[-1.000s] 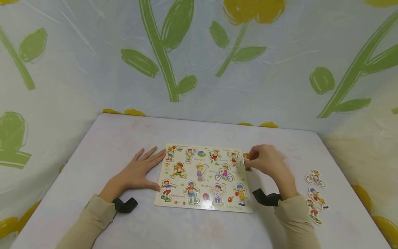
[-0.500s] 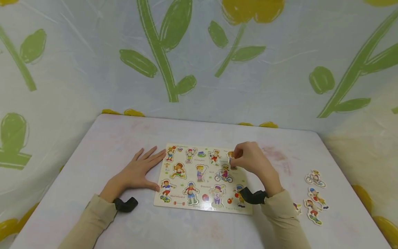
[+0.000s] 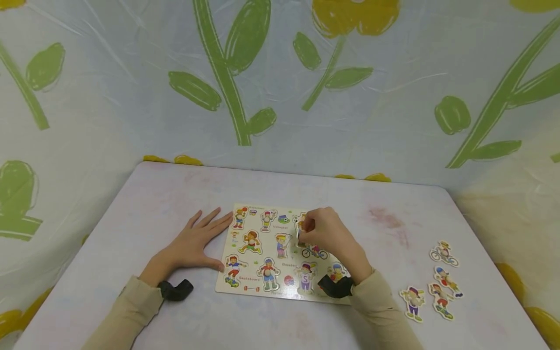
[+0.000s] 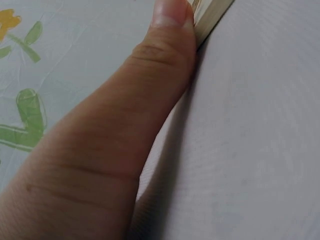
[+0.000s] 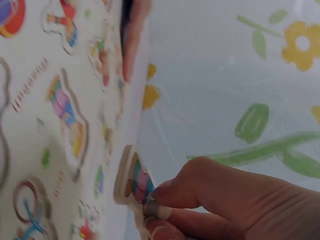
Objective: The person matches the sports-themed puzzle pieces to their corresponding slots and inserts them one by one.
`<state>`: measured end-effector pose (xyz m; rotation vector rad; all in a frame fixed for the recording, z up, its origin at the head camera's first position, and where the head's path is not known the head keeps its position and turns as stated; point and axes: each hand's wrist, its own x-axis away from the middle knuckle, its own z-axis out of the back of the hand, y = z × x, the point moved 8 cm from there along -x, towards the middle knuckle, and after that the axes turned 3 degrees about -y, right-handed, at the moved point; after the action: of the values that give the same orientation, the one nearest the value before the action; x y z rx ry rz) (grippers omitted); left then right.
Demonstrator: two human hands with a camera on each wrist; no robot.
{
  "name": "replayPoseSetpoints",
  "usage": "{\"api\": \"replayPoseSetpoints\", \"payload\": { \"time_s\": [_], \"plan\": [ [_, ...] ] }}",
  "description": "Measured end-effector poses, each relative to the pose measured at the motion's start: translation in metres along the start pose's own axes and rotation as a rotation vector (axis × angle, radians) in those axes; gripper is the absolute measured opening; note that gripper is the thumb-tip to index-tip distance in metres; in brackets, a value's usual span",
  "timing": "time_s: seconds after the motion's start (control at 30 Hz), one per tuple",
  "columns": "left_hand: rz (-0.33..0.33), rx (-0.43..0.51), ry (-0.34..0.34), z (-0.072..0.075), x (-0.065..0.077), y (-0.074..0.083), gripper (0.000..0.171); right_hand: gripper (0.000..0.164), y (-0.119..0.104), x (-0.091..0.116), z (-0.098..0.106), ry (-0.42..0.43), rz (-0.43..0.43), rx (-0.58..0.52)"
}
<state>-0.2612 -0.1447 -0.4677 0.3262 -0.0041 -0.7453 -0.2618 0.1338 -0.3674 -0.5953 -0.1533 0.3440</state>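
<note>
In the head view a cream puzzle board (image 3: 267, 248) printed with children playing sports lies on the table. My left hand (image 3: 190, 243) lies flat with spread fingers at the board's left edge. In the left wrist view its thumb (image 4: 160, 55) rests against the board's side. My right hand (image 3: 330, 233) is over the board's upper right part. Thumb and fingers pinch a child-shaped puzzle piece (image 5: 140, 180) by its small metallic knob (image 5: 157, 209), the piece held up off the board. In the head view the hand hides much of that piece.
On the table's right side lie several loose pieces: a cyclist (image 3: 444, 253), a blue-capped figure (image 3: 448, 281), a skateboarder (image 3: 441, 302) and a baseball player (image 3: 412, 304). A flower-patterned cloth (image 3: 332, 141) hangs behind the table.
My right hand has carried the puzzle piece leftward from the board's right edge to above its upper part. The loose baseball player has come out from behind the sleeve. My left hand stays put.
</note>
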Motion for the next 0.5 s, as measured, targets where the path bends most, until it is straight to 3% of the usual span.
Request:
{"api": "replayPoseSetpoints", "payload": {
  "time_s": [0.2, 0.5],
  "plan": [
    [0.010, -0.017, -0.012, -0.002, 0.000, -0.002, 0.124, 0.018, -0.007, -0.002, -0.017, -0.013, 0.027, 0.013],
    [0.001, -0.010, 0.001, -0.001, 0.000, -0.001, 0.124, 0.020, -0.015, -0.003, -0.027, -0.007, 0.059, 0.003]
  ]
}}
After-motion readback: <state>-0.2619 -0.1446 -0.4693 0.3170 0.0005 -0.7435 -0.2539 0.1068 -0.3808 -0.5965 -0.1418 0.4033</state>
